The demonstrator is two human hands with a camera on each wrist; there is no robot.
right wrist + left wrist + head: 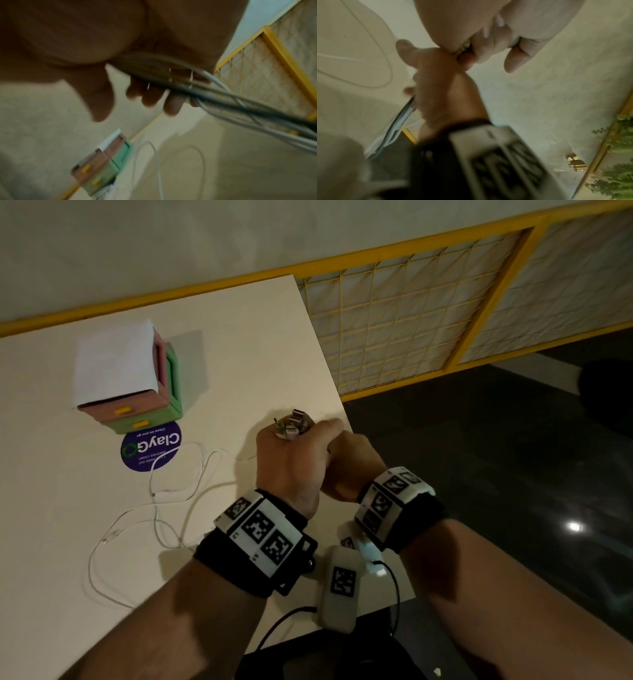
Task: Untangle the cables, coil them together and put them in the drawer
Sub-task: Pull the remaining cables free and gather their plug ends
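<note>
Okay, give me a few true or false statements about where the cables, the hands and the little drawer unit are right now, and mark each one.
1. The left hand grips a bundle of cable plugs. True.
2. Both drawers of the drawer unit are pulled open. False: both look closed.
3. White cable lies loose on the table. True.
4. The right hand rests flat on the table, away from the left. False: it is up against the left hand, with cables running through its fingers.
5. The drawer unit stands partly on a round purple sticker. True.
</note>
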